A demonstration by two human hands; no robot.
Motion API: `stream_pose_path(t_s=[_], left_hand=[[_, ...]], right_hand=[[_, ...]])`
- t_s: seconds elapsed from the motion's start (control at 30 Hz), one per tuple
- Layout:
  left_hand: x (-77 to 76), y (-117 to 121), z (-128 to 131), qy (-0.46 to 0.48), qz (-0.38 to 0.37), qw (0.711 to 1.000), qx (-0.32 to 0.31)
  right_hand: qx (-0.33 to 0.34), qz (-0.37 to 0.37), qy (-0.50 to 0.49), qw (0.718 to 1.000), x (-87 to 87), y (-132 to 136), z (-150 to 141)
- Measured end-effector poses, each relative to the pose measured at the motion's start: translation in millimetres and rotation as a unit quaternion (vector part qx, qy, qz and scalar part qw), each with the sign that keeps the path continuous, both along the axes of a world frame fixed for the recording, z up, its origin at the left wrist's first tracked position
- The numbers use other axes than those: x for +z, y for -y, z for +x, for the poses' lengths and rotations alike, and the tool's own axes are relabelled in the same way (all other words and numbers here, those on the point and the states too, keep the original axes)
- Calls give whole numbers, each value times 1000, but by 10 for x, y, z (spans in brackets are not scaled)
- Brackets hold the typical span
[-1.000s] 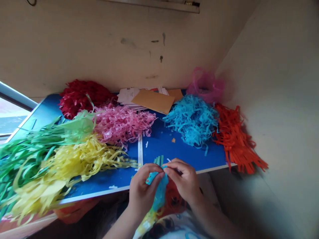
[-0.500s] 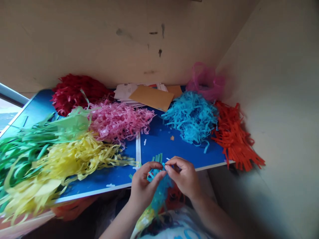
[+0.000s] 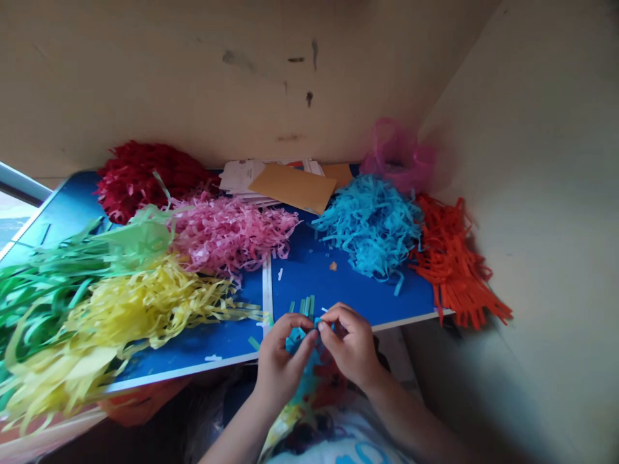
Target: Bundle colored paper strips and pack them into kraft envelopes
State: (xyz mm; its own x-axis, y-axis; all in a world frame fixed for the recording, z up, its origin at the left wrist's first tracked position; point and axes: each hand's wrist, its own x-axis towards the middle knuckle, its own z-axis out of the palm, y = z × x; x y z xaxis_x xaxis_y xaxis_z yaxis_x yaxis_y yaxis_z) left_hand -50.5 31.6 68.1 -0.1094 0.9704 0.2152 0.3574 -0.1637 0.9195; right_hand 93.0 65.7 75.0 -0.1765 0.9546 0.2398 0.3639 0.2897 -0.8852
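Observation:
My left hand (image 3: 283, 357) and my right hand (image 3: 351, 345) meet at the near edge of a blue table (image 3: 314, 277). Both pinch the same bunch of blue paper strips (image 3: 300, 338), fingertips almost touching. The strips trail down between my wrists toward my lap. Short green paper strips (image 3: 304, 304) lie on the table just beyond my fingers.
Heaps of shredded paper cover the table: green (image 3: 53, 283) and yellow (image 3: 135, 309) at left, dark red (image 3: 140, 177) and pink (image 3: 227, 232) behind, blue (image 3: 372, 225) and orange (image 3: 454, 264) at right. Envelopes and papers (image 3: 290, 183) and a pink bag (image 3: 396, 158) sit by the back wall.
Both hands have stayed together on the blue strips, working them slightly lower and closer. The camera has tilted down a little.

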Motion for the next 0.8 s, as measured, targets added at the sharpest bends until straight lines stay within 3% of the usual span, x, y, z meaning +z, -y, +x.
stream_pose_path(t_s=[0.17,0.27,0.4,0.53,0.6,0.73,0.8], left_hand=[[-14,-9,-29,58,-39,997,-30],[-11,4,-66,80,-84,992,-55],[-26,8,-130,170,-162,964,-127],[-74,-22,-169,184,-198,962,-46],[-97,-31,-179,270,-248,930,-14],[-150,-30,-184,479,-355,802,-2],[-176,-33,-178,514,-369,774,-6]], right_hand=[[19,10,7,1000,11,-24,13],[38,-24,4,999,28,-40,27],[60,-79,-20,995,11,-36,16],[50,-69,-1,996,-109,-53,-18],[62,-94,-24,993,-175,-62,-18],[86,-127,-68,986,-223,-14,1],[109,-134,-79,982,-212,40,0]])
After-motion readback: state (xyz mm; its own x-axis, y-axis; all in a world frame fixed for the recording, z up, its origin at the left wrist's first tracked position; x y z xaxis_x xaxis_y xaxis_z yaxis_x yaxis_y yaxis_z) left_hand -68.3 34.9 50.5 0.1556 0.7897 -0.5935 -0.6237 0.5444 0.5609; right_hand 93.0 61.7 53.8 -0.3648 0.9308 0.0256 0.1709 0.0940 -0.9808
